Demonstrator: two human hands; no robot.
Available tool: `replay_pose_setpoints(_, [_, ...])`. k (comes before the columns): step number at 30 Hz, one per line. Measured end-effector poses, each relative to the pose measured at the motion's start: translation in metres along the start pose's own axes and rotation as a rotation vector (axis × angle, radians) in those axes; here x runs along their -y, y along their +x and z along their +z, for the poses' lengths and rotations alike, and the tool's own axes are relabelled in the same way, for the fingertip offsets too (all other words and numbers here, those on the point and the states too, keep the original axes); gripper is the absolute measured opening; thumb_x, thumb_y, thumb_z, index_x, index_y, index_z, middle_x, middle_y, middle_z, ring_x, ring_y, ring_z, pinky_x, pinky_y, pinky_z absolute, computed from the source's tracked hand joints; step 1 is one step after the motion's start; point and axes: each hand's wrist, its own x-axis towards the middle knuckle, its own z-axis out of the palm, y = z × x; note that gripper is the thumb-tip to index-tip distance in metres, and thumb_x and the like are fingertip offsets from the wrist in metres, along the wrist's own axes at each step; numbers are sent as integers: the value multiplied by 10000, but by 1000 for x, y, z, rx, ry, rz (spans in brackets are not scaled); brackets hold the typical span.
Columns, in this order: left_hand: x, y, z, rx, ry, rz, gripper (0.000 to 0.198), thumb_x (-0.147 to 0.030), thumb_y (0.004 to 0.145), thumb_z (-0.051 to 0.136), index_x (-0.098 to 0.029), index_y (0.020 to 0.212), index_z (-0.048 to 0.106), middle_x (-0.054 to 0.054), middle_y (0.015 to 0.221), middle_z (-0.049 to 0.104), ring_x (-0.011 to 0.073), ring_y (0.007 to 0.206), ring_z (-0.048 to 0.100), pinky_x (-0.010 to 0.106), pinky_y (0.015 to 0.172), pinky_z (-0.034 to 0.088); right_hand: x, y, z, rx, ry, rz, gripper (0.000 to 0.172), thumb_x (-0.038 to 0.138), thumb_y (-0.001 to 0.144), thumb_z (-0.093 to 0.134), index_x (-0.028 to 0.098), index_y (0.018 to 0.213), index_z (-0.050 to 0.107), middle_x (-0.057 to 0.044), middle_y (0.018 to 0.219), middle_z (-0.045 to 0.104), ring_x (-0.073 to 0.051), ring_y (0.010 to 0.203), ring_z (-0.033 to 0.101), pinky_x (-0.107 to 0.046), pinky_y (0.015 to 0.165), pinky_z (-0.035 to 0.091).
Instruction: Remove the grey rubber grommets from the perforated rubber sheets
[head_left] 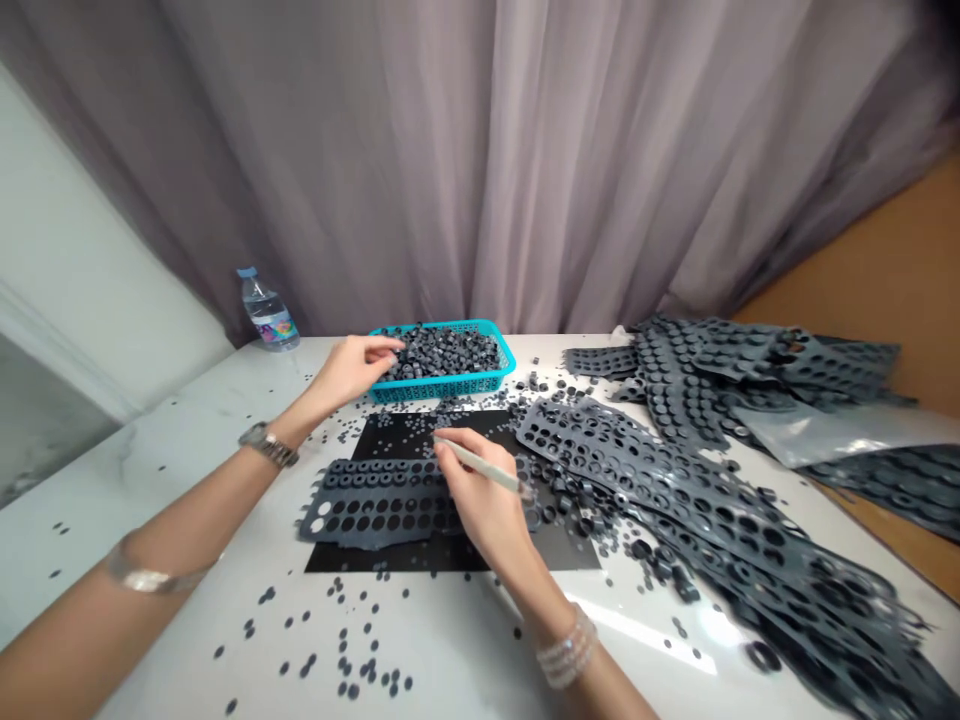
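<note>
My left hand (pixel 358 366) is over the left end of a turquoise plastic basket (pixel 509 352) heaped with small black rubber rings (pixel 450 350). Its fingers are slightly apart, and no ring shows between them. My right hand (pixel 484 490) is closed around a pale, pen-like tool (pixel 480 462). Under that hand lies a dark grey rubber sheet (pixel 375 505) with rows of round holes. Rings still sit in its upper row, and the hand hides part of its right side. The sheet rests across a black mat (pixel 352 558).
More punched rubber sheets (pixel 675 500) pile up on the right, beside a clear plastic bag (pixel 847 430). Loose rings and small black discs (pixel 367 670) are scattered over the white table (pixel 465 650). A water bottle (pixel 270 315) stands at the back left, before a grey curtain (pixel 450 150).
</note>
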Motion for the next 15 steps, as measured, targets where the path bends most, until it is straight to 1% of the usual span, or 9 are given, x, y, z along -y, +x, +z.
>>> replay_pose_setpoints(2, [0,-38,-1,85,22,-17,290,-307,821,579,-186,1019,753,67,987,759,198,834,678,321,818,507,-7,2,0,-34,41,34,270,371,847,554,177,906,732,-23,671,684,-161,592,595,-251,560,444])
replay_pose_setpoints(3, [-2,-56,0,122,29,-33,271,-302,824,572,-189,981,760,62,954,761,197,806,678,320,794,508,-11,4,0,-55,68,45,283,397,854,544,176,893,717,-18,646,665,-158,573,586,-247,533,439])
replay_pose_setpoints(5, [-11,-86,6,180,20,-26,252,-270,820,569,-185,957,763,59,940,756,189,794,674,310,764,507,-20,7,2,-52,98,64,312,446,863,523,177,851,681,-10,612,634,-154,545,578,-238,490,430])
replay_pose_setpoints(7, [-20,-105,15,233,25,-11,252,-231,820,563,-165,964,759,65,920,745,177,768,665,304,746,503,-27,10,6,-16,108,87,324,464,868,509,177,827,654,-6,602,620,-151,526,577,-233,467,430])
replay_pose_setpoints(10, [-25,-120,29,255,57,57,263,-199,829,553,-140,1004,740,81,939,711,176,780,643,316,770,492,-31,12,14,59,92,124,303,449,865,513,177,799,630,-1,590,611,-146,507,574,-230,457,431])
replay_pose_setpoints(13, [-17,-125,43,256,63,159,284,-173,833,542,-160,1063,709,80,1004,665,189,891,623,325,835,471,-30,12,23,137,23,132,287,422,873,499,182,759,606,2,566,602,-150,494,577,-234,464,434])
replay_pose_setpoints(15, [-10,-127,49,270,51,204,284,-140,831,517,-173,1046,699,68,998,641,186,926,609,319,848,459,-29,12,28,167,-36,104,288,412,886,480,189,741,593,3,562,604,-151,493,583,-236,482,439])
